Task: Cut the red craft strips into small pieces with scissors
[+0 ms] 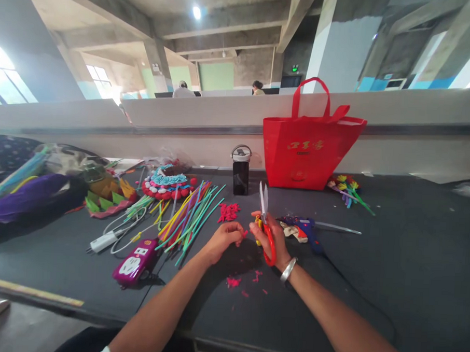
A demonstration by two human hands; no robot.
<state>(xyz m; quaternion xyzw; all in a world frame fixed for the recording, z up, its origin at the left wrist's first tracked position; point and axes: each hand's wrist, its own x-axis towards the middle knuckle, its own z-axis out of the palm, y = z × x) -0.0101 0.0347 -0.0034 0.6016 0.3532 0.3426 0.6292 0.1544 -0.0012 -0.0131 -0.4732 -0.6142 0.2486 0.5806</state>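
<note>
My left hand (225, 242) is closed, with a small pinkish-red piece (245, 233) pinched at its fingertips. In my right hand (276, 240) is a pair of scissors (269, 242) with red handles, blades pointing up and slightly apart. Something small and yellow (258, 230) shows by the right fingers; I cannot make out what it is. Beyond my left hand lies a pile of small red pieces (228, 212). Nearer to me, between my forearms, are red scraps (233, 282). A blue glue gun (308, 228) with a clear glue stick rests just right of my right hand.
Pipe cleaners (190, 221) in several colours lie left, beside a purple power strip (135, 262) and a white charger (103, 241). A dark bottle (240, 176) and a red bag (309, 153) stand at the back. A small flower bunch (349, 189) lies right of the bag.
</note>
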